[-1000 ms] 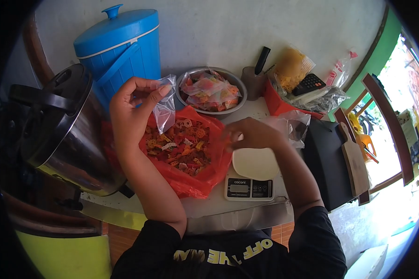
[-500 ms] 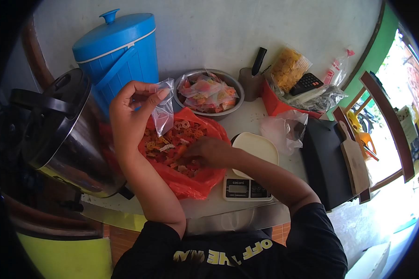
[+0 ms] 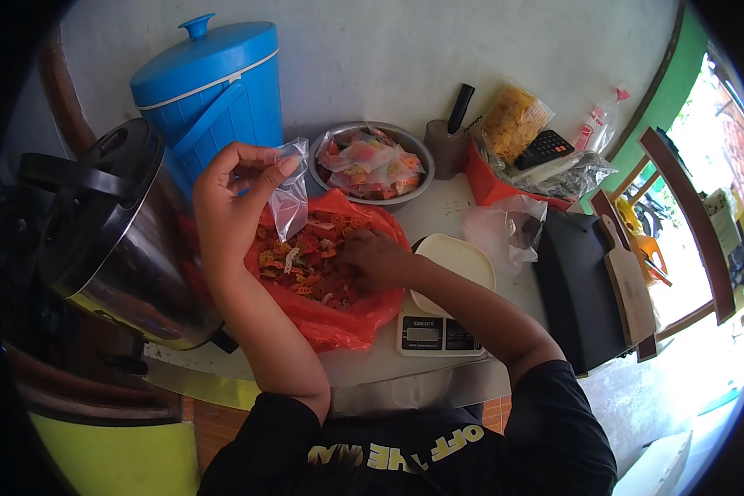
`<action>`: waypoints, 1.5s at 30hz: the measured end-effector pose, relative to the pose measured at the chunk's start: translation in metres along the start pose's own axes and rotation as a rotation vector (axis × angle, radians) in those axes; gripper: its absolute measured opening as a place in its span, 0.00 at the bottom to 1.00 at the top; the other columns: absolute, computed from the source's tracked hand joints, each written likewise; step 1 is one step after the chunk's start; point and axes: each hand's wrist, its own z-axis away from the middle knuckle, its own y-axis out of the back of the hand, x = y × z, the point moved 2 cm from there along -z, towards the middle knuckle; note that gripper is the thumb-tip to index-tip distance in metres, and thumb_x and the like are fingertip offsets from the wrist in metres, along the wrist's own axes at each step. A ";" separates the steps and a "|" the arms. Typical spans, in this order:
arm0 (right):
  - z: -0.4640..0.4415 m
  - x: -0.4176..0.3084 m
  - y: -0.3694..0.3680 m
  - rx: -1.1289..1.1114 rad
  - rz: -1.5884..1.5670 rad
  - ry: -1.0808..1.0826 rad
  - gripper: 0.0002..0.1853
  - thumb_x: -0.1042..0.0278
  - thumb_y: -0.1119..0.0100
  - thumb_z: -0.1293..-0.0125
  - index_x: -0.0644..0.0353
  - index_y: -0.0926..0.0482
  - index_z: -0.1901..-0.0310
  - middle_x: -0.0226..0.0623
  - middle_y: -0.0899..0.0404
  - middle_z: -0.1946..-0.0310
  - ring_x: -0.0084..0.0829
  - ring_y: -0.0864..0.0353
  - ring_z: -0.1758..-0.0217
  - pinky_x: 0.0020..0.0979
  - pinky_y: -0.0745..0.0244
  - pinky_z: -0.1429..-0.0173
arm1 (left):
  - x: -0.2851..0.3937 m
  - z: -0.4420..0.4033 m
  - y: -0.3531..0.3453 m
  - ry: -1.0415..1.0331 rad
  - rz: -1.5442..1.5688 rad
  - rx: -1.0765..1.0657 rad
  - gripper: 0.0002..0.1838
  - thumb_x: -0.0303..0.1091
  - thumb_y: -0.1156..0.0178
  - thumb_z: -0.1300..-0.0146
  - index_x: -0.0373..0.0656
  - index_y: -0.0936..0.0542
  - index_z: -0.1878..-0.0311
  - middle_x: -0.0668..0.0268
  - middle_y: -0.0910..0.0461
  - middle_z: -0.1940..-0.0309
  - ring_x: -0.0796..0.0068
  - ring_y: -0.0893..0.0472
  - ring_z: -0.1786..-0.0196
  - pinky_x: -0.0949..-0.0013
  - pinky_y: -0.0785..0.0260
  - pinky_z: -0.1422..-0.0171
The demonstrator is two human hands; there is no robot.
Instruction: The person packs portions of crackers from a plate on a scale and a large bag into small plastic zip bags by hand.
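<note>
Pinched between the thumb and fingers of my left hand (image 3: 233,186) is a small clear plastic bag (image 3: 289,198), hanging over the heap. Below it, an open red plastic bag (image 3: 360,318) holds many small wheel- and ladder-shaped snack pieces (image 3: 293,260) in orange, red, yellow and white. My right hand (image 3: 378,260) reaches into the right side of that bag, its fingertips hidden among the pieces. Beside my right forearm sits a kitchen scale (image 3: 441,337) with a cream tray (image 3: 463,256) on top. Behind the red bag, a metal bowl (image 3: 426,183) holds several filled clear packets (image 3: 370,161).
A blue lidded container (image 3: 211,91) and a large steel pot (image 3: 153,264) crowd the left. To the right are a red basket (image 3: 486,186), a calculator (image 3: 544,149), a loose clear bag (image 3: 504,231), a black box (image 3: 574,289) and a wooden board (image 3: 628,285).
My right hand has moved slightly up and right within the red bag, shifting the snack pieces. My left hand keeps the clear bag in the same place.
</note>
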 end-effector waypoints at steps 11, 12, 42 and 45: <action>0.010 0.009 0.024 -0.080 -0.458 -0.169 0.16 0.60 0.32 0.41 0.57 0.15 0.53 0.41 0.16 0.60 0.41 0.19 0.49 0.40 0.27 0.43 | 0.000 0.000 -0.001 -0.008 -0.013 -0.002 0.09 0.26 0.28 0.41 0.35 0.20 0.63 0.68 0.17 0.67 0.85 0.21 0.62 0.79 0.29 0.53; 0.010 0.008 0.029 -0.102 -0.501 -0.204 0.16 0.59 0.34 0.38 0.58 0.16 0.52 0.42 0.16 0.59 0.42 0.18 0.50 0.39 0.27 0.43 | 0.000 -0.001 -0.002 -0.008 -0.012 -0.002 0.09 0.26 0.28 0.41 0.35 0.20 0.63 0.68 0.17 0.67 0.85 0.21 0.62 0.79 0.29 0.53; -0.026 -0.019 0.000 0.145 0.056 0.091 0.16 0.65 0.36 0.45 0.47 0.16 0.52 0.36 0.21 0.50 0.36 0.19 0.46 0.39 0.19 0.49 | 0.000 0.000 -0.002 -0.002 -0.002 0.034 0.10 0.29 0.26 0.43 0.36 0.19 0.66 0.68 0.17 0.68 0.83 0.21 0.64 0.75 0.28 0.55; -0.024 -0.012 0.001 0.069 0.084 0.067 0.15 0.64 0.36 0.43 0.47 0.16 0.53 0.36 0.20 0.53 0.38 0.18 0.48 0.39 0.20 0.50 | 0.001 0.000 -0.002 -0.004 0.001 0.041 0.10 0.29 0.26 0.44 0.36 0.19 0.67 0.68 0.16 0.70 0.82 0.21 0.66 0.73 0.28 0.55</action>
